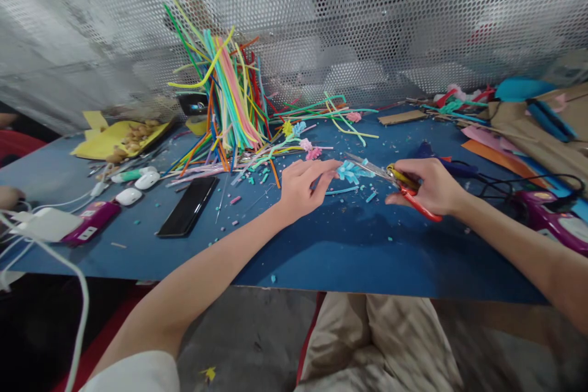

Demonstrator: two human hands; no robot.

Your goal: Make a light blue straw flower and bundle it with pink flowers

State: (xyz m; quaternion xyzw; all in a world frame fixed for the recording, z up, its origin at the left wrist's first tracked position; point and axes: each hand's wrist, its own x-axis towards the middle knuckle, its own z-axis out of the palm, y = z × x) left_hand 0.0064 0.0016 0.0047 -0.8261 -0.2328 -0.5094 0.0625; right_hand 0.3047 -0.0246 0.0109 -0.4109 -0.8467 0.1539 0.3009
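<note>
Between the thumb and fingers of my left hand (303,188) is a light blue fuzzy flower-like piece (350,173), pinched at its left end. My right hand (429,187) is closed round the red and yellow handles of a pair of scissors (377,171). The scissor blades point left and lie at the right part of the blue piece, slightly parted. A light blue pipe cleaner (342,190) and small blue clippings lie on the table beneath.
On the blue table (321,257) a bundle of coloured pipe cleaners (232,95) stands at the back. A black phone (188,207), earbuds (147,180) and a purple power strip (92,222) lie left. Cardboard (542,135), cables and a purple tool (554,220) are at right.
</note>
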